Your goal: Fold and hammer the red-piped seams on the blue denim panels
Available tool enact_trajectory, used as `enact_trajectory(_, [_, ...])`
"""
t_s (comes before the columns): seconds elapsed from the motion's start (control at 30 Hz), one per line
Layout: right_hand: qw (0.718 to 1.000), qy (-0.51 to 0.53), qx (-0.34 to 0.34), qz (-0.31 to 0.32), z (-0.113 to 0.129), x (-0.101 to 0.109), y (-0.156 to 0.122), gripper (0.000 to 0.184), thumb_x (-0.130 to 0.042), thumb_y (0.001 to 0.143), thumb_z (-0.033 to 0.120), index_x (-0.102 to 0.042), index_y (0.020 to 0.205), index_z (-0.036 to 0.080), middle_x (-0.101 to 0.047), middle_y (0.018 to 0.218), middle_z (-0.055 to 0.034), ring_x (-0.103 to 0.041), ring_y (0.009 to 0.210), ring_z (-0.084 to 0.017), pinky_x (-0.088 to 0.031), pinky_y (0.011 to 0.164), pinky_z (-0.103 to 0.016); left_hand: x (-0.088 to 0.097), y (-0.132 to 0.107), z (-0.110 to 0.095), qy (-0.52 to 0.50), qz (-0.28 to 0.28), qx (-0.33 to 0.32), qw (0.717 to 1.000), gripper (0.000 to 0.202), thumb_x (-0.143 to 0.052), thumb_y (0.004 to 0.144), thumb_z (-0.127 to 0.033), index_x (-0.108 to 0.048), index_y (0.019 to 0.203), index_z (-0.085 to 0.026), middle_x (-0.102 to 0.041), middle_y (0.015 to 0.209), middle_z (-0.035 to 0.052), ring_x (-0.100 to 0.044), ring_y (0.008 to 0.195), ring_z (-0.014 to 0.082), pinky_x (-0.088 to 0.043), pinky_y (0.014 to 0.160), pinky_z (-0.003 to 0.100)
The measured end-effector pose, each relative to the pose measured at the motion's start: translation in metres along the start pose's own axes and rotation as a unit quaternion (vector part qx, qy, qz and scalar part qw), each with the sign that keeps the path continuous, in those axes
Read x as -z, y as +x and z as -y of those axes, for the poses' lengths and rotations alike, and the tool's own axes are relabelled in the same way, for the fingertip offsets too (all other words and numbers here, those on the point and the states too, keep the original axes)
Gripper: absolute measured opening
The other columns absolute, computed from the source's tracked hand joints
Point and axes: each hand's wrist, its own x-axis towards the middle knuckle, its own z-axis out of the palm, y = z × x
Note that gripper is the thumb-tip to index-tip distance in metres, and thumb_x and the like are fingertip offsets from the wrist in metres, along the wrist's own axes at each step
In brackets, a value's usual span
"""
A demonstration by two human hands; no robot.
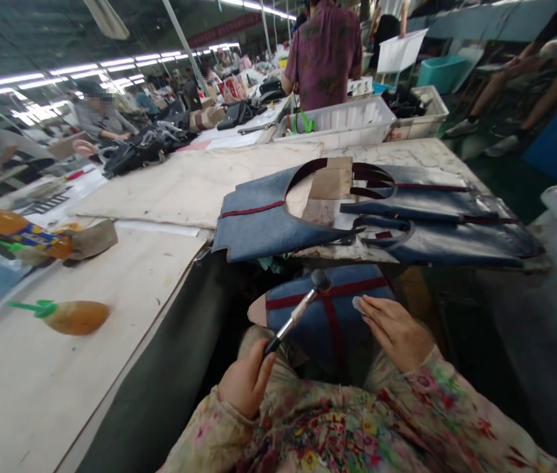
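My left hand (246, 381) is closed around the black handle of a brush (301, 307) with a silver ferrule and a dark rounded head. The brush points up and forward over a blue panel (303, 335) crossed by dark red strips, which rests at my lap. At the panel's right edge, my right hand (397, 332) pinches a small whitish piece (358, 303) between thumb and fingers; its material is unclear. Just beyond, blue cut-out bag panels (253, 226) with dark red strips lie on the table, partly overlapping its front edge.
A pale worktable (155, 269) runs along my left, with a green-nozzled squeeze bottle (76, 317) and an orange drink bottle (17, 226) lying on it. White bins (347, 121) stand behind the panels. A person in a purple shirt (325, 56) stands farther back.
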Motion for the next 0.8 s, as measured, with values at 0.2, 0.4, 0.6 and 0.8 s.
enact_trajectory(0.2, [1.000, -0.004, -0.004, 0.007, 0.002, -0.003, 0.000, 0.032, -0.042, 0.087, 0.019, -0.051, 0.117, 0.015, -0.055, 0.111, -0.0060, -0.048, 0.102, -0.017, -0.044, 0.088, -0.032, 0.002, 0.013, -0.016, 0.009, 0.021, -0.007, 1.000, 0.041, -0.024, 0.087, -0.042, -0.045, 0.113, -0.018, -0.063, 0.096, 0.0080, -0.060, 0.089, 0.0182, -0.045, 0.076, 0.027])
enact_trajectory(0.4, [1.000, -0.018, -0.013, 0.010, 0.006, -0.001, -0.005, 0.033, -0.041, 0.087, 0.019, -0.051, 0.118, 0.015, -0.054, 0.112, -0.0060, -0.046, 0.103, -0.017, -0.044, 0.088, -0.032, -0.004, 0.032, -0.041, 0.095, 0.098, 0.022, 0.990, 0.034, -0.024, 0.086, -0.039, -0.048, 0.101, -0.019, -0.062, 0.080, 0.0061, -0.060, 0.077, 0.0186, -0.043, 0.067, 0.027])
enact_trajectory(0.6, [1.000, -0.013, -0.005, 0.005, 0.007, 0.000, -0.006, 0.033, -0.042, 0.086, 0.018, -0.051, 0.117, 0.014, -0.055, 0.110, -0.0061, -0.046, 0.102, -0.017, -0.044, 0.088, -0.032, -0.001, 0.038, -0.048, 0.027, 0.077, -0.004, 0.997, 0.035, -0.019, 0.088, -0.042, -0.044, 0.101, -0.021, -0.059, 0.078, 0.0031, -0.058, 0.073, 0.0154, -0.041, 0.067, 0.024])
enact_trajectory(0.8, [1.000, -0.014, -0.013, -0.001, 0.007, 0.000, -0.008, 0.032, -0.043, 0.086, 0.018, -0.051, 0.117, 0.015, -0.055, 0.110, -0.0057, -0.046, 0.103, -0.017, -0.044, 0.087, -0.032, -0.011, 0.037, -0.047, 0.072, 0.126, 0.022, 0.989, 0.030, -0.023, 0.087, -0.040, -0.046, 0.093, -0.020, -0.057, 0.072, 0.0030, -0.057, 0.069, 0.0158, -0.040, 0.063, 0.024])
